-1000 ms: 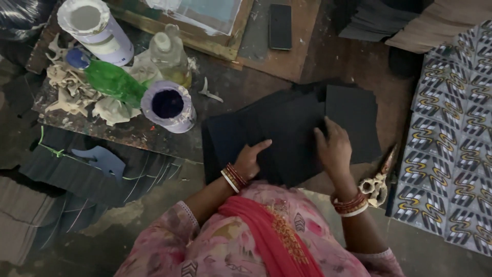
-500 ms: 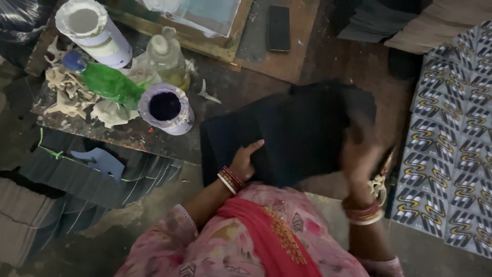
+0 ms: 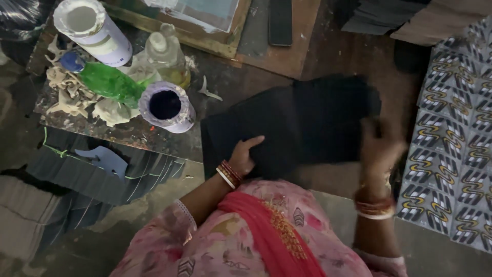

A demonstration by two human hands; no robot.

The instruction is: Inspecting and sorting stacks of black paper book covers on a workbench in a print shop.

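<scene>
Fingers of the left hand [image 3: 245, 156] lie spread and pressed flat on black sheets [image 3: 287, 128] stacked on the wooden worktable [image 3: 328, 51] — the right hand [image 3: 382, 146] grips the top sheet's right edge, blurred, its hold unclear. Purple-rimmed cup [image 3: 166, 106] of dark liquid stands just left.

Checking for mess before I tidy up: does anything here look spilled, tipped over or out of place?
Yes: the green bottle lies on its side among crumpled rags, beside the open can of dark liquid. The board under them is paint-spattered.
</scene>
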